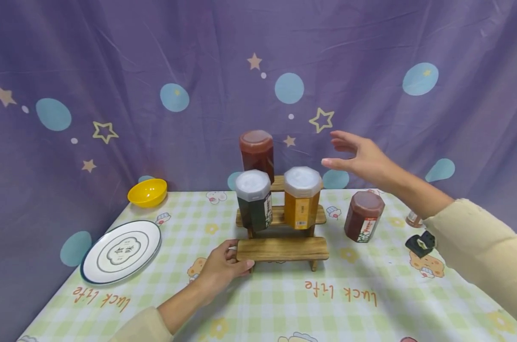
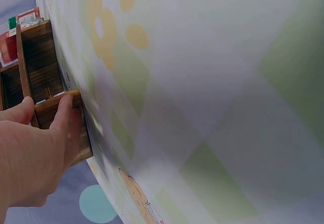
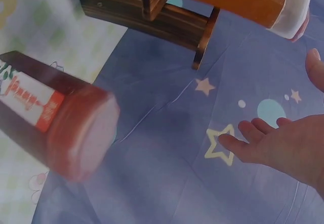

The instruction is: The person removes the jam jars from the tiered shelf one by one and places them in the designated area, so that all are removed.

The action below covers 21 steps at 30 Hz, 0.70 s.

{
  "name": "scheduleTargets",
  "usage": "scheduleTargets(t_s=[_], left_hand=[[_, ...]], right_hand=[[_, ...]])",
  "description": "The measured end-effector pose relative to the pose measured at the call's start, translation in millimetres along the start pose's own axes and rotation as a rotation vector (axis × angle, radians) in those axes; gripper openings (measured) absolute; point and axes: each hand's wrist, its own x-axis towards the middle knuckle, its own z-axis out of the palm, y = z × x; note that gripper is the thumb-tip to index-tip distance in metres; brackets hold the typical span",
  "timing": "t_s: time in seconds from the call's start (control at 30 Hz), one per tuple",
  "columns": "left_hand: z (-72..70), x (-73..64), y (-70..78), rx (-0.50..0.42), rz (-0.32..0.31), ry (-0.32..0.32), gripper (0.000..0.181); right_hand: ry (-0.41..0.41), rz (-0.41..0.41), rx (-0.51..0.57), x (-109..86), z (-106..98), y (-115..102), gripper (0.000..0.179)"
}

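A three-step wooden rack [image 1: 282, 249] stands mid-table. My left hand [image 1: 224, 268] holds the left end of its lowest step; in the left wrist view, thumb and fingers pinch the wooden end [image 2: 55, 100]. On the middle step are a dark jar with a white lid [image 1: 254, 206] and an amber jar [image 1: 302, 204]. One red jar [image 1: 257, 152] is on the top step, left side. My right hand [image 1: 362, 159] hovers above and right of the rack, fingers spread, holding nothing. Below it, another red jar [image 1: 364, 218] stands on the table, apart from the hand.
At the left lie a white plate with a dark rim [image 1: 143, 256] and a yellow bowl [image 1: 148, 194]. By the right sleeve are a small dark object [image 1: 420, 243] and a small, partly hidden bottle [image 1: 413, 219]. A purple curtain [image 1: 215, 57] hangs behind the table.
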Motion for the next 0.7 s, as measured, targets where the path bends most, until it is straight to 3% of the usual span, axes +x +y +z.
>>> scheduleTargets(t_s=[0.43,0.7], left_hand=[[-0.3,1.4,0.5,0.013,-0.001,0.002,0.076],[0.0,1.5,0.8,0.009,-0.001,0.002,0.075]], right_hand=[[-0.053,-0.044,-0.014,25.2,16,-23,0.082],[-0.130,-0.048,-0.046,50.0,33,-46,0.088]])
